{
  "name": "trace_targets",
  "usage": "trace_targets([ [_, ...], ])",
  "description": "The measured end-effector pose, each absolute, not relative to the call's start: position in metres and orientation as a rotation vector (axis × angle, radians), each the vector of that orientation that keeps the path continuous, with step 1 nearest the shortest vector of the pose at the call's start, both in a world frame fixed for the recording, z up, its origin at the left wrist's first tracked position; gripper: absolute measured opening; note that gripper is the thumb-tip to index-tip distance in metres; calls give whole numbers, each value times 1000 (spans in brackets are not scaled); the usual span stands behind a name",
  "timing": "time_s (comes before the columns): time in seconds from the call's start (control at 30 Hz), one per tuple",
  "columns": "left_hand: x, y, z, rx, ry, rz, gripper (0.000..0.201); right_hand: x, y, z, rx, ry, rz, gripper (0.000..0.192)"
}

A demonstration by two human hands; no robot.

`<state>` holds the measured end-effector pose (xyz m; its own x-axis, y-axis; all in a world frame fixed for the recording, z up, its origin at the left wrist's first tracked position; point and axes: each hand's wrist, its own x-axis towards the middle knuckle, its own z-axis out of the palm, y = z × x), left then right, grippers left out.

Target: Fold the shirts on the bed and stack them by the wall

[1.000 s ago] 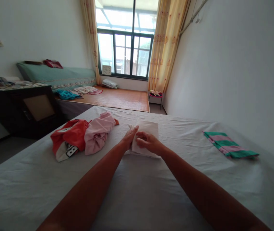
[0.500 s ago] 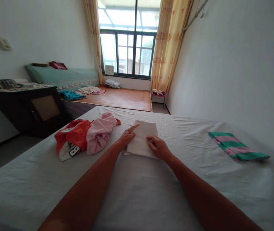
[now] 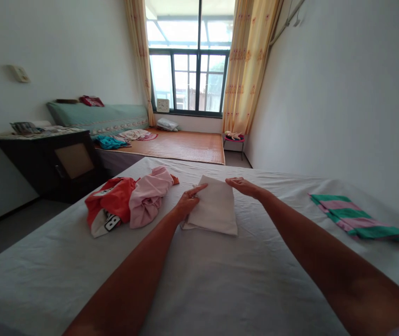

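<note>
A folded pale beige garment (image 3: 217,207) lies flat in front of me on the white-sheeted bed (image 3: 206,275). My left hand (image 3: 188,201) rests at its left edge, open, the index finger stretched over the cloth; its lower fingers are partly hidden. At the far right corner of the garment is my right hand (image 3: 243,186), open, fingers extended and touching the cloth's edge. Left of the garment sit a crumpled pink garment (image 3: 150,198) and a red garment (image 3: 115,198) with white and black lettering. A folded green and pink striped cloth (image 3: 357,217) lies far to the right.
Beyond this bed stands another, with a brown mat (image 3: 185,144) and clothes on it. A dark cabinet (image 3: 45,161) is at the left, a small pink stool (image 3: 234,138) near the curtain. A white wall (image 3: 343,93) runs along the right.
My right hand has moved from the middle right of the beige garment up to its far right corner, and its fingers have straightened. My left hand stays at the left edge.
</note>
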<state>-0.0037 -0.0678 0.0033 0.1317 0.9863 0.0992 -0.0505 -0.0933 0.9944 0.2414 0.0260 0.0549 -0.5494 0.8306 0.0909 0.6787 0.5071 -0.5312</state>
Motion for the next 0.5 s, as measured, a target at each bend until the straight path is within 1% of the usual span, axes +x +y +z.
trace_targets([
  [0.03, -3, -66, 1, 1271, 1036, 1198, 75, 243, 30, 54, -1317, -2435, 652, 57],
  [0.1, -2, -62, -4, 1217, 1069, 1202, 77, 246, 36, 52, -1466, -2477, 579, 58],
  [0.2, -2, -54, -13, 1198, 1189, 1211, 78, 243, 41, 47, -1583, -2576, 287, 52],
  [0.3, -5, -47, -18, 1365, 1420, 1184, 73, 230, 37, 43, -1603, -2528, -49, 44],
  [0.37, -7, -46, -16, 1602, 1637, 1122, 67, 218, 26, 40, -1548, -2405, -185, 38],
  [0.4, -7, -47, -14, 1737, 1748, 1082, 65, 211, 18, 37, -1476, -2379, -203, 36],
  [0.5, -1, -55, -8, 2149, 1905, 938, 61, 194, -9, 22, -1112, -2527, -124, 36],
])
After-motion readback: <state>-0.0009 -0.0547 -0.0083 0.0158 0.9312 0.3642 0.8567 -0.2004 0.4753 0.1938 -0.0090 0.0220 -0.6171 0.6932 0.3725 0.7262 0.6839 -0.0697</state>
